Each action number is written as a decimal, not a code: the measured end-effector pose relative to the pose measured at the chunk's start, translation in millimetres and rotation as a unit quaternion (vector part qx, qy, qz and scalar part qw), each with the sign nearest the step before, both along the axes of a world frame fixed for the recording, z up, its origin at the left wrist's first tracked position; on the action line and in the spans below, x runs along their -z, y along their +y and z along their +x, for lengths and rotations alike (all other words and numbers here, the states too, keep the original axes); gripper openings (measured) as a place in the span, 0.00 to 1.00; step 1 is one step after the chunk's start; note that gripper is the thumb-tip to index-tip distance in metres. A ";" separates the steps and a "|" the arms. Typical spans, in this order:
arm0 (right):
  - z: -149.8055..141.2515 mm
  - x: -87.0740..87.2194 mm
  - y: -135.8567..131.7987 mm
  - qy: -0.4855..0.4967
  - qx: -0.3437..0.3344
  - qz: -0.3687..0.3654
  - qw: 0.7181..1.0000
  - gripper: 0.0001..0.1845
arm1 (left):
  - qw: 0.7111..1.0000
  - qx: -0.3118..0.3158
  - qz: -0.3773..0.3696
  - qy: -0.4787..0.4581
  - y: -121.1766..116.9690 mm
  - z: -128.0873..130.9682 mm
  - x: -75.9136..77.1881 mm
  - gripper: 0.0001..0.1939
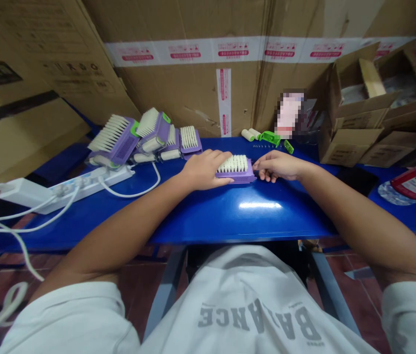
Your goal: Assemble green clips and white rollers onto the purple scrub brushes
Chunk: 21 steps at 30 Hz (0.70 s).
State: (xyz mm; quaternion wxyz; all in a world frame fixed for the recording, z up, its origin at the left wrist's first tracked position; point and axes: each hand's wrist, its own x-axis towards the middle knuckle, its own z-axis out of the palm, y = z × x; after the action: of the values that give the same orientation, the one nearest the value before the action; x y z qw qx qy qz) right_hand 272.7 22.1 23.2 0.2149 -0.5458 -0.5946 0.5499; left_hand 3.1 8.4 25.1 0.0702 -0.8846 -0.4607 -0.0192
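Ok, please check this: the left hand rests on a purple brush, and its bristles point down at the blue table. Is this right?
Not quite: the head view shows the bristles of the purple brush pointing up, away from the blue table. The left hand does rest on the brush.

"BALANCE" stands in grey on the white shirt (upside down); the red print on the packing tape is unreadable.

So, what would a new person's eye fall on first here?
The purple brush in the middle of the blue table comes first, with the left hand on it and the right hand at its end. More purple brushes lie to the left, behind a white power strip.
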 end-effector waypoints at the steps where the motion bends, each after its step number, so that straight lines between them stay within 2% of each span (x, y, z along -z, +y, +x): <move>1: -0.6 -1.7 -0.6 0.009 0.006 -0.026 1.000 0.05 | 1.000 0.001 0.001 0.000 0.1 0.0 0.2 0.42; 5: -3.0 -9.6 -4.5 0.050 0.020 -0.089 0.995 0.03 | 1.000 0.000 0.002 0.000 0.2 0.2 0.3 0.42; 13: -2.4 -12.8 -6.2 0.063 0.006 -0.101 0.993 0.04 | 1.000 -0.003 -0.003 0.000 0.1 0.2 -0.2 0.43; 17: -1.1 -8.6 -2.5 0.070 0.040 -0.075 0.994 0.08 | 1.000 -0.004 -0.005 0.000 -0.4 0.3 -0.7 0.42; 21: 1.5 -7.9 0.8 0.166 0.101 -0.018 0.981 0.13 | 1.000 -0.001 -0.004 -0.001 -0.7 0.4 -0.9 0.42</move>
State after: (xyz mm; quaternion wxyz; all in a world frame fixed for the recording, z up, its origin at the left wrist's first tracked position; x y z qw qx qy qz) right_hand 274.2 22.8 31.1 0.3552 -0.5081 -0.4826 0.6187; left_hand 3.5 7.7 25.9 0.0667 -0.8843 -0.4617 -0.0184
